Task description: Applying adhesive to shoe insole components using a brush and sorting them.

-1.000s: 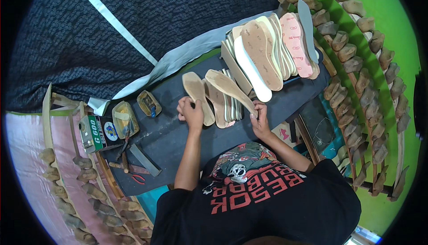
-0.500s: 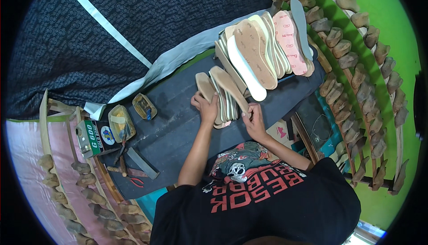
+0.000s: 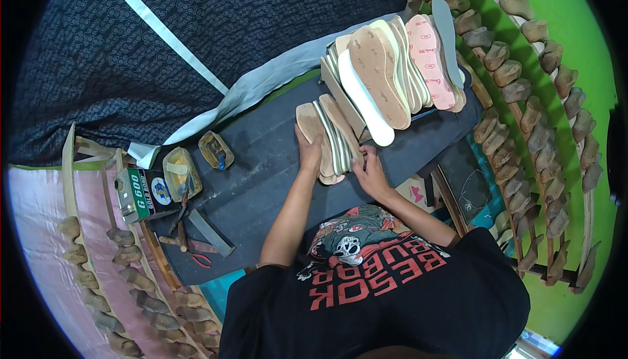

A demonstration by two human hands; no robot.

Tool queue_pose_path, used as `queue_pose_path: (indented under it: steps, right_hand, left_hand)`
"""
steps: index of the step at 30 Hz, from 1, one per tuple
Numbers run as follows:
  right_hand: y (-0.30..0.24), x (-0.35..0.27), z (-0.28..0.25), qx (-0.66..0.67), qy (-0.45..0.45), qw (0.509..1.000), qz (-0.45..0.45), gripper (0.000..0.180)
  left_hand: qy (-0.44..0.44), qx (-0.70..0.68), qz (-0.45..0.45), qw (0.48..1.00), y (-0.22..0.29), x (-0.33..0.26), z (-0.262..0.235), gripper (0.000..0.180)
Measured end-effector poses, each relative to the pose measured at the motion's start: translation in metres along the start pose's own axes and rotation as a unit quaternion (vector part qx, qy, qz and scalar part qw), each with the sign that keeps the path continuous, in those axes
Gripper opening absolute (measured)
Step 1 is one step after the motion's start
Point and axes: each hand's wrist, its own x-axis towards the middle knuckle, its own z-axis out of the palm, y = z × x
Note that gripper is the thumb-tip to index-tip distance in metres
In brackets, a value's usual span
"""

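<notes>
Between my hands a stack of shoe insoles [image 3: 335,138], brown and cream, leans on edge over the dark table. My left hand [image 3: 310,154] wraps round the left side of the stack, its thumb lying on the outermost brown insole and its fingers mostly hidden behind. At the right side my right hand [image 3: 370,172] grips the lower end of the rightmost brown insole [image 3: 341,125] with bent fingers. Just beyond stands a box [image 3: 341,101] carrying a larger row of insoles, with a white insole [image 3: 363,101] and a brown insole [image 3: 376,74] at its near side.
A pink insole [image 3: 428,65] and a grey insole [image 3: 443,32] end the row. To the left on the table [image 3: 261,189] are a glue can [image 3: 140,192], plastic tubs [image 3: 214,150], pincers [image 3: 197,261] and a flat blade [image 3: 210,231]. Racks of wooden shoe lasts [image 3: 517,91] flank both sides.
The rightmost insole, held apart and tilted before, now lies against the stack. My left hand's fingers have slid behind the stack, and the insoles stand closer together.
</notes>
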Motion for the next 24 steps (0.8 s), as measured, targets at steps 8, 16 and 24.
queue_pose_path:
  steps: [8,16,24]
  right_hand:
    - [0.011,0.002,-0.006,-0.016,-0.035,0.999,0.023,0.037]
    - [0.013,0.031,0.005,-0.099,0.067,0.991,-0.065,0.032]
    - [0.015,0.018,-0.019,-0.119,-0.035,0.985,0.123,0.043]
  left_hand:
    - [0.024,0.068,-0.027,0.997,-0.004,-0.011,0.001,0.093]
    - [-0.015,0.334,0.054,0.941,0.020,-0.047,0.052,0.097]
    - [-0.059,-0.034,0.062,0.996,0.012,-0.036,0.017,0.052]
